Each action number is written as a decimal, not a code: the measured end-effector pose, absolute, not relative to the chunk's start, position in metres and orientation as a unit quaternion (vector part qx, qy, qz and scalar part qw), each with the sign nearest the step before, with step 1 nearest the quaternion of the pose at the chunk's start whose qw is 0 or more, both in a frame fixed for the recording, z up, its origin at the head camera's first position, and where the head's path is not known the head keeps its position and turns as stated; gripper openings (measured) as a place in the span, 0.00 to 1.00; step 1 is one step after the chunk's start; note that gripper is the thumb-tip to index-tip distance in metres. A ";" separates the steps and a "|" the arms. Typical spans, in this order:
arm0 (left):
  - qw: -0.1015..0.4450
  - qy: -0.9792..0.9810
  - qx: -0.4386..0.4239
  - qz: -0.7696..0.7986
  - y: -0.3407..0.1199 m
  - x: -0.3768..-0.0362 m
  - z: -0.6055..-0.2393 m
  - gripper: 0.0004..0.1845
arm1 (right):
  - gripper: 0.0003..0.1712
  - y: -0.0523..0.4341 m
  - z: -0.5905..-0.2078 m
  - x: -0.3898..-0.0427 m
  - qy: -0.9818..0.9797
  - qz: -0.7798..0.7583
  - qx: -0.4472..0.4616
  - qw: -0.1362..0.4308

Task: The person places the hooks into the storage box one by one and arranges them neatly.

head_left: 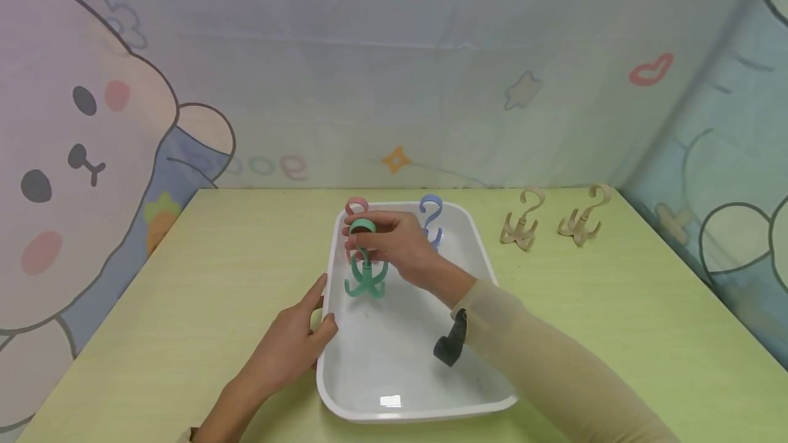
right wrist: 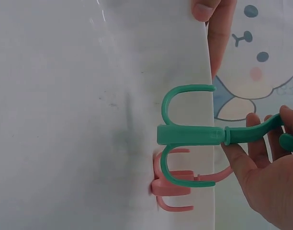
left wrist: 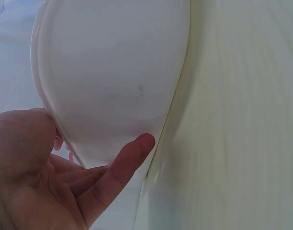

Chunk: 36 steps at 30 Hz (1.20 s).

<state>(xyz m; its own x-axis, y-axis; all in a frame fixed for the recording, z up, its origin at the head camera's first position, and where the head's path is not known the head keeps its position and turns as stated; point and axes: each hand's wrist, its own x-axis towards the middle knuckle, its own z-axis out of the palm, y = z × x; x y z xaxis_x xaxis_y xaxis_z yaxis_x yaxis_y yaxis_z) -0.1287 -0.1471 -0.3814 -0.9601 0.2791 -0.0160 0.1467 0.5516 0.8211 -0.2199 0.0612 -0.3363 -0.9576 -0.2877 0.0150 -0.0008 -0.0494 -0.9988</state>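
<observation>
Nearest the head camera, a beige sleeve (head_left: 554, 368) runs from the lower right up to the right hand (head_left: 394, 245), with a dark strap at the wrist. Left of it, the left hand (head_left: 289, 347) lies with fingers straight against the left rim of a white plastic tray (head_left: 418, 409), thumb over the edge; it presses the tray without curling round it. The tray sits on a pale yellow-green table (head_left: 185, 279). Over the tray's far left part, the right hand pinches the top loop of a green four-pronged hook (head_left: 366, 275), whose prongs hang just above or on the tray floor; which one, I cannot tell. A pink hook (head_left: 356, 208) stands just behind it and a blue hook (head_left: 431, 219) to its right, both inside the tray. Further right, on the bare table, two beige hooks (head_left: 520, 227) stand near each other. Printed sheeting with a cartoon bear (head_left: 74, 156) covers the walls.

The left wrist view shows the tray's outer wall (left wrist: 113, 76) and the left hand's fingers (left wrist: 129, 155) under its rim. The right wrist view shows the green hook's (right wrist: 189, 136) stem between the right hand's fingertips (right wrist: 237, 155), with the pink hook (right wrist: 173, 189) just beside its prongs.
</observation>
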 end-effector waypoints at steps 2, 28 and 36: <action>0.074 0.877 0.121 0.459 -0.147 -0.129 -0.382 0.40 | 0.21 0.060 -0.338 -0.219 0.688 -0.712 -0.099 0.099; 0.074 0.876 0.124 0.460 -0.147 -0.129 -0.380 0.40 | 0.21 0.055 -0.357 -0.225 0.668 -0.728 -0.090 0.125; 0.074 0.877 0.125 0.457 -0.147 -0.129 -0.379 0.40 | 0.21 0.052 -0.362 -0.226 0.667 -0.729 -0.096 0.121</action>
